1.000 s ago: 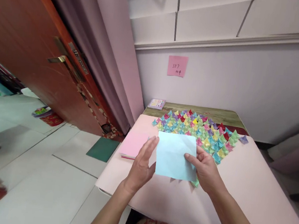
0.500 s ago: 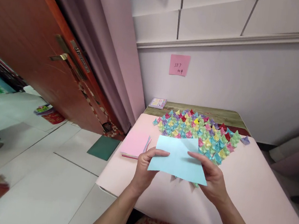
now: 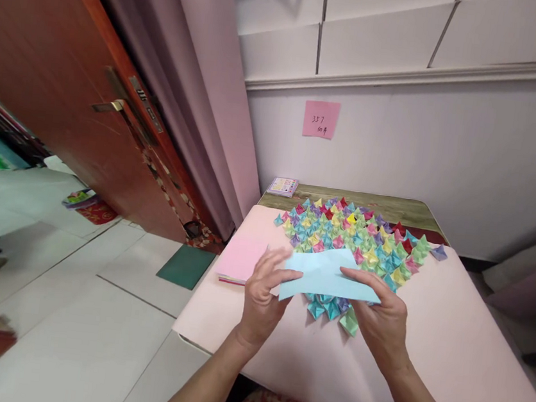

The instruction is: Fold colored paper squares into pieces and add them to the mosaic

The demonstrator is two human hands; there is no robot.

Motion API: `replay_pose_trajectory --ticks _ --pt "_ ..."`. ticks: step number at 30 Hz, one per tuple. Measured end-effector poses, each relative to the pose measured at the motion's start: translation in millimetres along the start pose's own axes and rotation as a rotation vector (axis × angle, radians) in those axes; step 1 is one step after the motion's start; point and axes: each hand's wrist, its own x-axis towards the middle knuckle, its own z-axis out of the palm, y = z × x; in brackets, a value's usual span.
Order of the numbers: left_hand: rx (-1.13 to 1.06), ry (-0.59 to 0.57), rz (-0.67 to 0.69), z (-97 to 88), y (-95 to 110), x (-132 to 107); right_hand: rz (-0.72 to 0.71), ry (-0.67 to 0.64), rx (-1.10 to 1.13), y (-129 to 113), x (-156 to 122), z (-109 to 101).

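Both my hands hold a light blue sheet of paper (image 3: 327,275) just above the table, tipped nearly flat and bent along its length. My left hand (image 3: 262,291) pinches its left end, thumb on top. At the right end, my right hand (image 3: 381,314) grips with fingers lying over the sheet. Right behind and under the sheet spreads a patch of several small folded paper shapes (image 3: 355,237) in green, blue, pink, yellow and red. A stack of pink paper squares (image 3: 241,259) lies just left of my left hand.
The table wears a pale pink cover (image 3: 444,350). A small colourful paper pack (image 3: 282,186) sits at the far left corner on bare wood. A pink note (image 3: 320,118) is stuck on the wall. A brown door (image 3: 68,88) and a curtain (image 3: 198,90) stand left.
The blue sheet went from lying open and facing me to tilted nearly flat and narrower in view, as both hands bent it. Several folded shapes below it have come into sight.
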Motion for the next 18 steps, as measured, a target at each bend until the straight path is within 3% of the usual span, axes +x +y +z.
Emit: replay_pose_trajectory --ticks 2,5,7,10,12,14,16,18 --pt "-0.068 -0.056 -0.093 3.6 2.9 -1.5 0.017 -0.009 -0.09 -0.1 5.0 0.7" --pt "-0.185 -0.066 -0.336 11.3 7.2 -3.5 0.058 -0.028 -0.153 -1.0 14.1 2.1" --pt "-0.369 -0.082 -0.503 16.5 7.5 -2.3 0.18 -0.087 -0.063 -1.7 19.4 3.0" --pt "-0.646 -0.026 -0.71 22.1 3.2 1.9 0.432 -0.217 0.254 -1.6 24.4 4.8" --pt "-0.709 0.047 -0.771 24.2 -1.1 3.4 0.561 -0.269 0.42 0.4 24.6 7.0" --pt "-0.717 0.089 -0.77 25.5 -5.0 2.5 0.636 -0.296 0.44 4.2 22.0 10.4" --pt "-0.729 0.095 -0.744 27.1 -7.7 0.0 0.615 -0.294 0.359 8.2 17.2 14.6" --pt "-0.754 0.085 -0.741 29.9 -9.3 -2.8 0.481 -0.234 0.192 10.9 11.2 18.9"
